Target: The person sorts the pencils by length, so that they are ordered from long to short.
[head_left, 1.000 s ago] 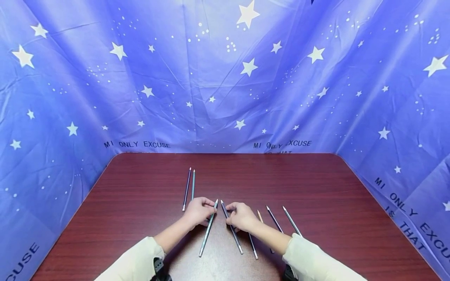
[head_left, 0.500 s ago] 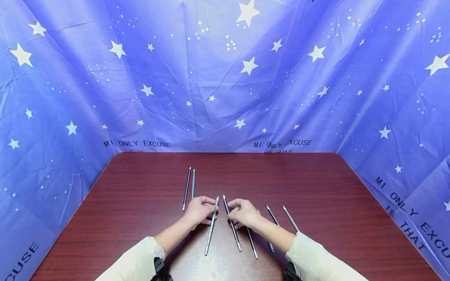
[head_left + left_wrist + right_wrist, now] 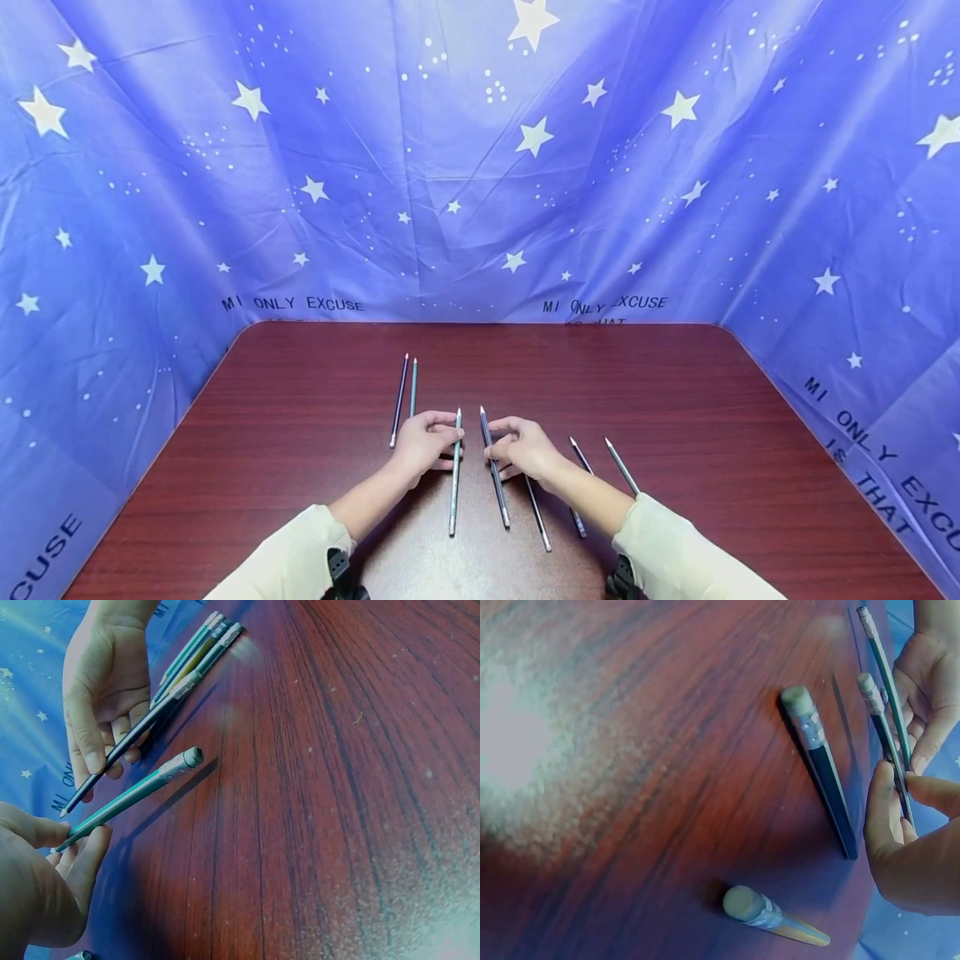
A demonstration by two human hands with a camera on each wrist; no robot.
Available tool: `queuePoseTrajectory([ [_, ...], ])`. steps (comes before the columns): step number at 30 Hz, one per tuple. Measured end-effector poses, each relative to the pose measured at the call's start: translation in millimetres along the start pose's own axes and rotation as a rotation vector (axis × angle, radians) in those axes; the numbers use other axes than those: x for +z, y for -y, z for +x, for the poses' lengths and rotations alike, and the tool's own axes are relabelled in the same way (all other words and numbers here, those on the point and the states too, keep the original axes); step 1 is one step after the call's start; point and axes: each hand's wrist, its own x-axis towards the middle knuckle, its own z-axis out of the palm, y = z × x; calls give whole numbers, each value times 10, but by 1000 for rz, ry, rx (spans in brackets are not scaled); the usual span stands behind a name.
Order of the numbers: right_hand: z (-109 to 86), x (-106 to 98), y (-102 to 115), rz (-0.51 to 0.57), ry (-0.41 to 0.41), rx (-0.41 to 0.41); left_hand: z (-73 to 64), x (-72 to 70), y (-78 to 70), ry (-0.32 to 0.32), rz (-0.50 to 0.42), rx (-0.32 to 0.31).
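Observation:
Near the middle of the table, my left hand [image 3: 422, 448] pinches a teal pencil [image 3: 454, 496] between thumb and fingers, close to its sharpened tip. Its eraser end points back toward me. Opposite it, my right hand [image 3: 527, 452] pinches a dark pencil [image 3: 498, 492], also by the upper part. The two pencils stand apart, nearly side by side with tips pointing away. In the left wrist view the teal pencil [image 3: 135, 793] casts a shadow on the table beneath it. The right wrist view shows the dark pencil [image 3: 877, 705] tilted in the right hand's fingers [image 3: 881, 795].
Beyond my left hand lie a dark purple pencil [image 3: 400, 404] and another teal pencil [image 3: 413, 387]. Around my right forearm are several more, including a dark pencil [image 3: 537, 518], a green one [image 3: 621, 465] and a yellow one [image 3: 802, 930]. A starry blue curtain [image 3: 480, 167] surrounds the table [image 3: 600, 367].
Both held pencils have shifted away from me, and their tips have spread apart. The teal pencil's eraser end has swung rightward, so it now points nearly straight ahead.

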Motion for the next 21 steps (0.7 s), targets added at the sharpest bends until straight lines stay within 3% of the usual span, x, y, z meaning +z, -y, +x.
queuePoseTrajectory([
  [21,10,-58,-1,49,-20,6,17,16,-53,-23,-55,-23],
])
